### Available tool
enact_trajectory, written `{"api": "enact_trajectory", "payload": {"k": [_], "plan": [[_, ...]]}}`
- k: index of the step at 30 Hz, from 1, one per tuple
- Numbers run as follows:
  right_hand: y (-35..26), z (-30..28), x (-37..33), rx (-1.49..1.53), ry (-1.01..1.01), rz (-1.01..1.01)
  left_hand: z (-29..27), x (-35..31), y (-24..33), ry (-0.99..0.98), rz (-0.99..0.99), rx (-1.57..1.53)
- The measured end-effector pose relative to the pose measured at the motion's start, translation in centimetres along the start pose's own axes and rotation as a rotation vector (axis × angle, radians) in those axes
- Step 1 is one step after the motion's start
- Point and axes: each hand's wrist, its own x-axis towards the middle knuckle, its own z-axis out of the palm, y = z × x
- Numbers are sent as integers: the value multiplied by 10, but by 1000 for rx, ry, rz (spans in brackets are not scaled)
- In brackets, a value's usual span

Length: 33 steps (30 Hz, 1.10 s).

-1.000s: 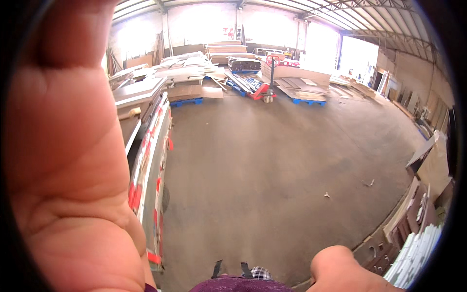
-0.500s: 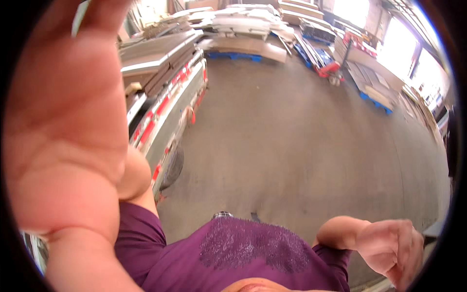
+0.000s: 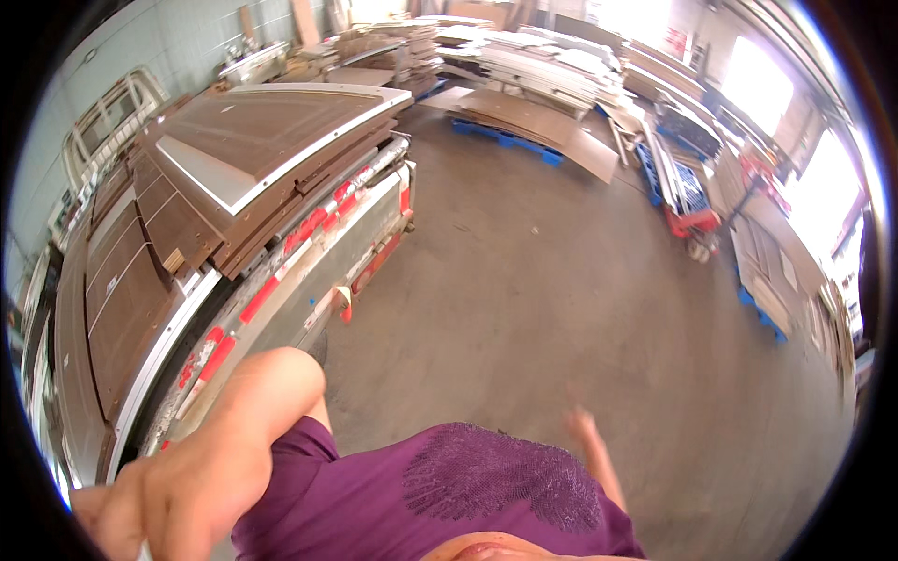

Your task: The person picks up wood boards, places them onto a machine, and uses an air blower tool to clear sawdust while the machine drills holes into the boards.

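Note:
My left arm is bent beside a flatbed truck, and my left hand [image 3: 178, 500] is at the lower left rim of the view. Its fingers point down and run partly out of the picture, so their grip is unclear. A small white sliver shows by them; I cannot make out what it is. Low and right of centre, my right hand [image 3: 585, 427] is smeared by motion beside my purple shirt [image 3: 374, 496]. Its fingers cannot be told apart. Left of me, the truck bed's side [image 3: 309, 266], striped red and white, carries stacked brown panels [image 3: 248, 136].
Grey concrete floor [image 3: 505, 309] stretches ahead. Stacked boards lie on a blue pallet [image 3: 505, 140] at the far end. A red pallet jack [image 3: 694, 224] stands at the right, near more panels [image 3: 769, 257] on a pallet. Bright windows [image 3: 758, 84] line the right wall.
My left hand, its palm close before the view, has dropped to the lower left, uncovering the truck and panels. My right hand has moved inward from the right. The view has turned left.

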Motion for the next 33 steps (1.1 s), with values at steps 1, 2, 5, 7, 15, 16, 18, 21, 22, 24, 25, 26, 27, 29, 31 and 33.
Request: {"api": "enact_trajectory", "payload": {"k": [1,2,5,7,15,16,18,21,22,24,25,26,27,29,31,33], "plan": [[32,29,-16,-8,-137,96,-26,-26,-15,-1,-93,-141],[49,45,-19,34,-279,184,-46,-59,-39,-9,-213,-284],[77,65,7,214,-496,413,-75,-162,-128,44,-809,-102],[89,48,41,257,-553,523,-118,-254,-180,-35,-1245,-46],[138,-59,355,-22,-612,284,-249,-596,-247,-1683,-2020,416],[149,-75,415,-227,-529,79,-260,-616,-242,-1672,-2083,474],[134,-142,554,-408,-156,-70,-294,-645,-223,-1370,-2241,411],[-44,-309,757,318,333,-167,-332,-667,-229,-830,-2476,490],[-103,-361,803,403,392,-297,-347,-670,-245,-878,-2517,581],[-197,-444,871,435,468,-492,-388,-688,-279,-942,-2557,696],[-250,-471,894,557,408,-513,-409,-706,-285,-852,-2547,767],[-294,-488,913,678,349,-525,-433,-719,-294,-769,-2529,832],[-322,-490,941,768,296,-582,-462,-721,-313,-698,-2504,888],[-371,-469,999,867,108,-638,-525,-727,-343,-552,-2618,1009],[-381,-426,1050,603,-183,-664,-577,-738,-360,-464,-2649,1183],[-383,-393,1084,418,-602,-493,-631,-741,-379,-298,-2675,1241]]}}
